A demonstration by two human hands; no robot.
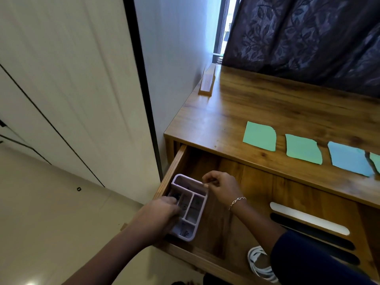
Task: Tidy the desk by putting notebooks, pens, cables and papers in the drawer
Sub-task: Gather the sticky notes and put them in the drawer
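A dark leafy curtain (308,38) hangs by the window (226,23), and a small wooden block (206,83) sits by the wall (174,48).

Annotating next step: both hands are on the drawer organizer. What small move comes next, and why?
Probably release the lilac organizer and lift the right hand to the leftmost green paper: the organizer sits in the drawer corner, the white cable is already inside, and papers lie on the desk.
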